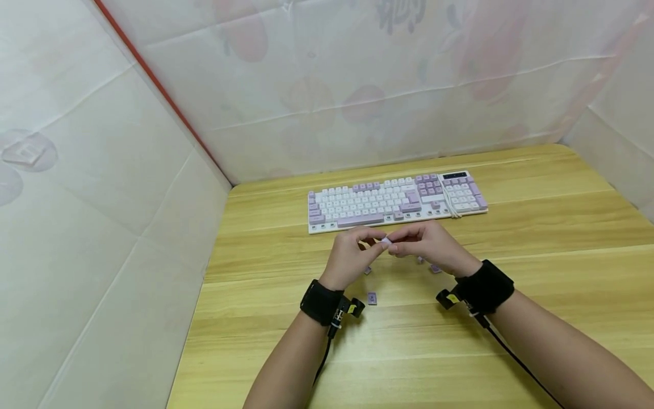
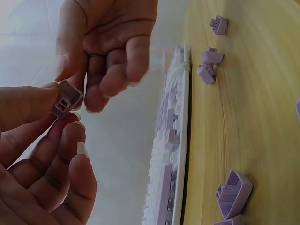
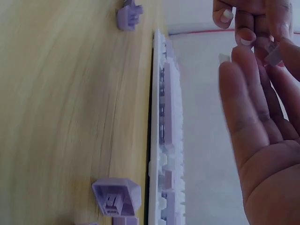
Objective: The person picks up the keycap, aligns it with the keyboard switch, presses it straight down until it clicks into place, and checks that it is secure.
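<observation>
A wooden tabletop (image 1: 536, 227) is seen boxed in by white sheeting, with a white-and-lilac keyboard (image 1: 395, 200) laid across its far half. In front of the keyboard, the left hand (image 1: 349, 255) and the right hand (image 1: 434, 247) are held together just above the wood. A single lilac keycap (image 1: 385, 241) is pinched at the left thumb and fingertips (image 2: 70, 133), hollow underside turned toward the left wrist camera, where its stem socket is shown (image 2: 65, 98). The left grip is thus closed around the keycap. The right hand is seen from the left wrist view directly above the cap, its fingers (image 2: 110, 84) loosely bent and close to it; whether the cap is actually touched by them cannot be told, and the right grip appears released, nothing being clearly held. Loose lilac keycaps are scattered on the tabletop below and between the hands: one near the left wristband (image 1: 372, 297), another under the right hand (image 1: 435, 268). In the left wrist view one upturned cap (image 2: 233, 193) is lying near the keyboard's front edge; a similar upturned cap (image 3: 116, 197) is shown in the right wrist view just beside the keyboard's edge
</observation>
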`<state>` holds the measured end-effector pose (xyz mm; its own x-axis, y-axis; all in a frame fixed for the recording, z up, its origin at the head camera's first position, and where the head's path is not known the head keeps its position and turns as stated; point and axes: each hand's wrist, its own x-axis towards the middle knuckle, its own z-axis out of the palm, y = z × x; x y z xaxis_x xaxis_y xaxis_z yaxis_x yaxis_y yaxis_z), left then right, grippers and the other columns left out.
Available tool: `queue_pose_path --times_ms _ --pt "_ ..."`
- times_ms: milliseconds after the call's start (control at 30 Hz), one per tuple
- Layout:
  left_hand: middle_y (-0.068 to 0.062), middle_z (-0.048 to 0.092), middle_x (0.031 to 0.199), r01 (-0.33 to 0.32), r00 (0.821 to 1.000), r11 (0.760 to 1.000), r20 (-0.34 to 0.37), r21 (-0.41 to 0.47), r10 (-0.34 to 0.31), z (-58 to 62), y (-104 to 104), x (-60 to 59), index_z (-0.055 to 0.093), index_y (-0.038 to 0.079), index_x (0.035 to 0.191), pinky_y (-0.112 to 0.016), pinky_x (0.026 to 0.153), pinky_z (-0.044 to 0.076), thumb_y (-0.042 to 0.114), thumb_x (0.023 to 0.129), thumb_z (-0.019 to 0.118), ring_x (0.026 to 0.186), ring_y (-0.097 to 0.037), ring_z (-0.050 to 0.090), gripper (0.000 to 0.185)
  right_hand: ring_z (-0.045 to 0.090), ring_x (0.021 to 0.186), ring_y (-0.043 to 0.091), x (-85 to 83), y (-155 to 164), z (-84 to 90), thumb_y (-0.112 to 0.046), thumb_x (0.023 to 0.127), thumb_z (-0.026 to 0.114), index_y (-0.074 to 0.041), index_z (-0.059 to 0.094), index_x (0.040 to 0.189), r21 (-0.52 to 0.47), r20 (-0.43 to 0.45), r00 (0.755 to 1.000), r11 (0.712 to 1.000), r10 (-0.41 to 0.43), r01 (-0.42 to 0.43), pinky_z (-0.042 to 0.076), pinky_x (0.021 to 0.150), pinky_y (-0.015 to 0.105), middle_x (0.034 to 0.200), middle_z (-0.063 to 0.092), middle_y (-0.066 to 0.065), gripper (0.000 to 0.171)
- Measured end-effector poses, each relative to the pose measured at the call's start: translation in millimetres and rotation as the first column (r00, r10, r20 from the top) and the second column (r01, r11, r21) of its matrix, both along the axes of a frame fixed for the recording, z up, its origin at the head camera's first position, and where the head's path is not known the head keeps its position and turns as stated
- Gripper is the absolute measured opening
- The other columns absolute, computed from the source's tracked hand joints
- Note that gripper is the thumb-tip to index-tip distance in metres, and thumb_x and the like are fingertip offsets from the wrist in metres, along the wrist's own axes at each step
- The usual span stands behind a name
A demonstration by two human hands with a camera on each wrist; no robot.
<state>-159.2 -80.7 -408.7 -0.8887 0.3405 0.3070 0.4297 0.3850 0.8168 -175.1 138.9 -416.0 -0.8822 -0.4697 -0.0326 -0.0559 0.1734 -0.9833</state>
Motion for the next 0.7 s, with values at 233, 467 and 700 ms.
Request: queue_pose_path --times_ms 233,467,700 --pt "0.004 0.073 0.1 -0.01 0.999 1.0 0.041 -0.006 0.01 -2.0 -2 -1.8 0.076 0.013 0.103 -0.02 0.073 0.054 0.021 0.093 0.07 0.087 -0.009 0.065 0.014 0.069 0.097 0.022 -3.0 -5 -5.8 -0.03 0.087 0.076 -0.013 0.072 0.113 0.093 -0.071 0.997 0.995 -0.021 0.028 0.056 0.083 0.032 0.107 0.072 0.008 0.031" --pt "0.005 0.074 0.097 -0.017 0.996 0.999 0.093 0.035 0.013 -5.1 -3 -5.4 0.076 0.013 0.102 -0.021 0.073 0.055 0.02 0.09 0.074 0.085 -0.005 0.066 0.014 0.069 0.096 0.019 -5.5 -9 -5.7 -0.03 0.088 0.076 -0.016 0.072 0.111 0.126 -0.142 0.99 0.991 -0.017 0.035 0.057 0.082 0.031 0.106 0.073 0.004 0.027" --pt "0.005 0.073 0.097 -0.046 0.984 0.998 0.174 0.052 0.036 -4.0 -6 -8.8 0.074 0.013 0.1 -0.023 0.072 0.056 0.019 0.087 0.077 0.089 -0.011 0.069 0.014 0.068 0.088 0.014 -12.7 -16 -1.4 -0.029 0.09 0.073 -0.02 0.073 0.112 0.221 -0.308 0.95 0.975 0.043 0.028 0.057 0.077 0.028 0.1 0.071 -0.001 0.024"
